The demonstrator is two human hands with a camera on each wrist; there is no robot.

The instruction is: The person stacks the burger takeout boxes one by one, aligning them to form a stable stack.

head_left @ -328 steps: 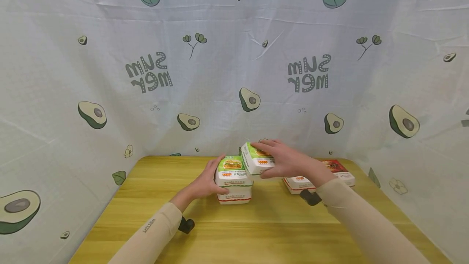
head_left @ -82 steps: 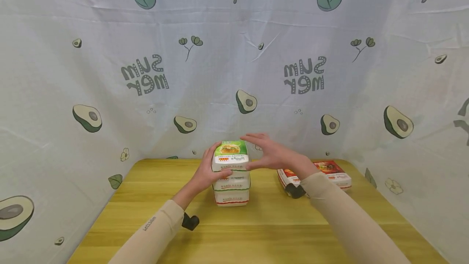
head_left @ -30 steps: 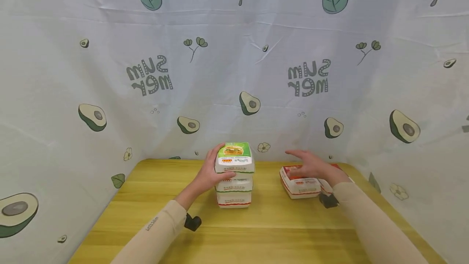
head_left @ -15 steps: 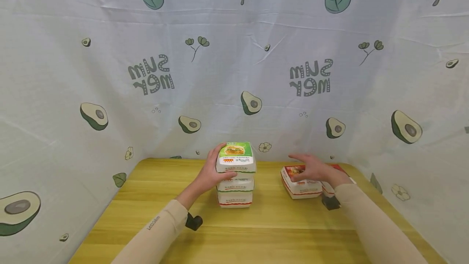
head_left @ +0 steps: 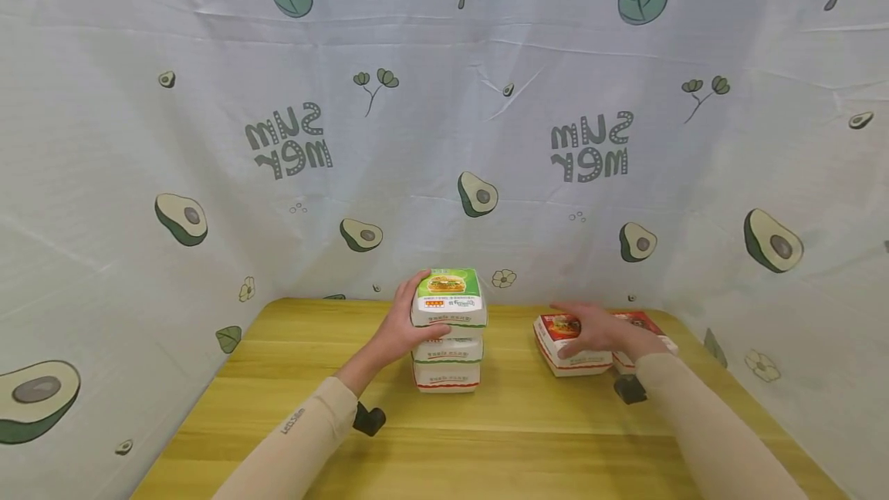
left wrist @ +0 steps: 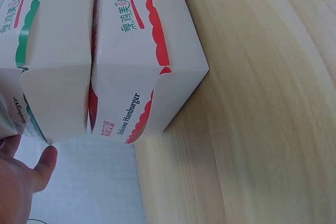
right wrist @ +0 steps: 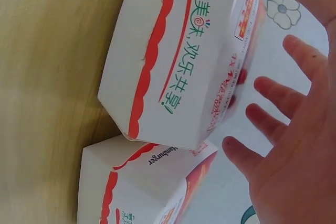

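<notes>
Three hamburger boxes stand stacked at mid-table: a green-topped box [head_left: 447, 303] uppermost, a green-trimmed box [head_left: 451, 349] beneath it, and a red-trimmed box [head_left: 447, 376] at the bottom, seen close in the left wrist view [left wrist: 134, 56]. My left hand [head_left: 403, 322] grips the upper part of the stack from its left side, thumb across the front. Over to the right, my right hand [head_left: 590, 328] is spread above a red-topped hamburger box [head_left: 566, 357]. In the right wrist view, the fingers [right wrist: 278, 95] are extended beside that box's top, with nothing held.
A second red-topped hamburger box [head_left: 642, 321] lies just right of the first, partly hidden by the right hand and wrist. The wooden table [head_left: 444, 454] ends against a hanging cloth [head_left: 410, 153] printed with avocados and leaves.
A green-topped box that the right hand held earlier now tops the stack. The right hand has let go, moved right and lowered towards the red-topped box. The left hand stays at the stack.
</notes>
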